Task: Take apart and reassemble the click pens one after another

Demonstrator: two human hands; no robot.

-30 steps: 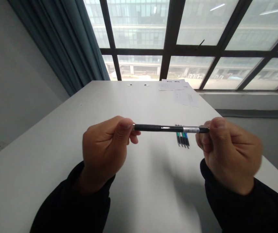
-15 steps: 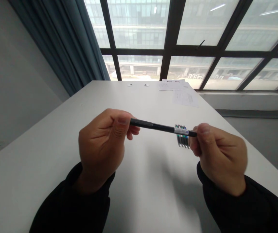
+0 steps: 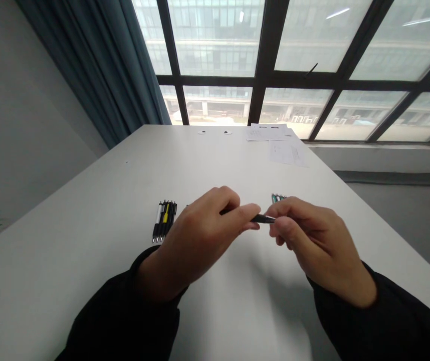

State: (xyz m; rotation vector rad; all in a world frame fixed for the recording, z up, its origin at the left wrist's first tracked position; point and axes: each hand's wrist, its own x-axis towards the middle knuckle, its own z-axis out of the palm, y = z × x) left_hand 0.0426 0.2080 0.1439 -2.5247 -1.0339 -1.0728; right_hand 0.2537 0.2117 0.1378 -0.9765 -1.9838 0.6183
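Between my two hands, above the white table (image 3: 215,165), is a black pen (image 3: 263,219). My left hand (image 3: 207,230) is closed round its body and covers most of it. My right hand (image 3: 308,230) pinches the pen's tip end between thumb and fingers. Behind my left wrist, a row of several pens (image 3: 164,220) in black, white and yellow lies side by side on the table. A second row of pens (image 3: 277,197) lies beyond my right hand, which hides all but the upper ends.
Sheets of paper (image 3: 269,133) lie at the far right of the table. Two small white pieces with dark spots (image 3: 227,132) sit near the far edge. Behind the table are large windows and a blue curtain (image 3: 125,75); a grey wall (image 3: 23,125) stands to the left.
My left hand has moved right along the pen, closer to my right hand, and turned palm down. The row of pens at the left has come into view.
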